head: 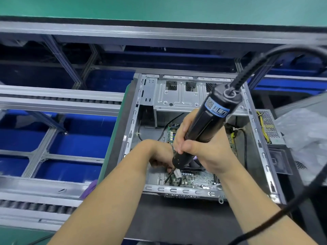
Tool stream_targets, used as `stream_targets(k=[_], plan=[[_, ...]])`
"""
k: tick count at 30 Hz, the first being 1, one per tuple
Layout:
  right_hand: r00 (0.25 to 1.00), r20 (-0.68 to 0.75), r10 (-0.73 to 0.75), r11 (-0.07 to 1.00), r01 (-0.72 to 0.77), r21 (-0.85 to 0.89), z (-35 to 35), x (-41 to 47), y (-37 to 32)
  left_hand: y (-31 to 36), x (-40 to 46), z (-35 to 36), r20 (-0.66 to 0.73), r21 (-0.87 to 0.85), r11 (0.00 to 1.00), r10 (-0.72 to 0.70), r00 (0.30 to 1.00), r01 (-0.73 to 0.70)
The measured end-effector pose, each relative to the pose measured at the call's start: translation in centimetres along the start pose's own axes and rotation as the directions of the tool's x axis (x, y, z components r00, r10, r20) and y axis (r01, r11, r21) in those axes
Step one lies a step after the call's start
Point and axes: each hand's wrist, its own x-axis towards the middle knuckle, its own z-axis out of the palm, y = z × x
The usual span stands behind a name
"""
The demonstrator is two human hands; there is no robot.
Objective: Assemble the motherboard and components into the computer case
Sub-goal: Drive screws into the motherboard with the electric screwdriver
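Starting at the left, the conveyor frame (58, 101) with its blue bins (76, 147) runs beside the open computer case (134, 110), which lies on its side on a dark mat (177, 216). The left hand (157, 152) reaches into the case from the near left, its fingers curled down toward the near-left corner of the motherboard (196, 179); they seem to pinch or steady something small right at the driver bit, likely a screw, though the hand's own back hides the fingertips, so I cannot tell what they hold.

Just to its right, the right hand (198, 145) is wrapped firmly round the lower barrel of the electric screwdriver (210, 119). The tool's long axis slants from the far right, where its cable (290, 52) leaves the top, down to the near left, where the black bit (169, 175) meets the board beside a white connector (177, 173). So the bit tip lies below and to the left of the grip, almost under the left hand's fingers, and the left hand is nearer to the fastening point.

Judging from this, the step in hand is driving a mounting screw at the board's near-left corner; the tool would need to stand closer to upright over the hole for the bit to seat squarely.

Farther right, the power supply (269, 126) with yellow wires sits outside the case's right wall, with clear plastic wrap (307, 135) beyond it.
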Motion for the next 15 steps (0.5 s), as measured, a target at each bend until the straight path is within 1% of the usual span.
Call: stream_targets(k=[6, 10, 15], plan=[[0.999, 0.041, 0.001, 0.998, 0.001, -0.058, 0.4, -0.2, 0.6, 0.4, -1.1, 0.2, -0.041, -0.009, 0.999, 0.039, 0.998, -0.039], [0.999, 0.032, 0.001, 0.997, 0.001, -0.071, 0.6, -0.2, 0.9, 0.3, -1.1, 0.3, -0.050, -0.004, 0.999, 0.040, 0.998, -0.040], [1.000, 0.023, 0.014, 0.998, -0.013, -0.069, 1.0, -0.3, 0.5, 0.2, -0.9, 0.1, -0.084, -0.076, 0.994, 0.072, 0.994, -0.079]])
